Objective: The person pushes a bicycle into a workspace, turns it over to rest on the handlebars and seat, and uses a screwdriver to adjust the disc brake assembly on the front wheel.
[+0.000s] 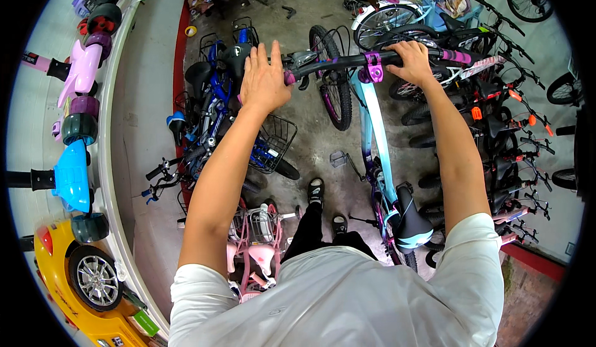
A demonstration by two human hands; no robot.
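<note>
A light-blue and purple bicycle (372,121) with a black saddle (411,216) stands before me, its front wheel (335,95) turned beside the frame. Its black handlebar (340,61) has a purple stem clamp (372,67) and purple grips. My left hand (266,77) rests at the bar's left end with fingers stretched out over the grip (289,77), near a brake lever. My right hand (406,62) has its fingers wrapped over the bar's right side, left of a purple-striped grip (456,55).
Blue bikes (217,111) crowd my left; pink small bikes (261,254) stand by my feet. Rows of bikes (496,142) line my right. A white shelf edge (108,129) at far left holds scooters (71,173) and a yellow toy car (81,285). Concrete floor (285,154) lies below.
</note>
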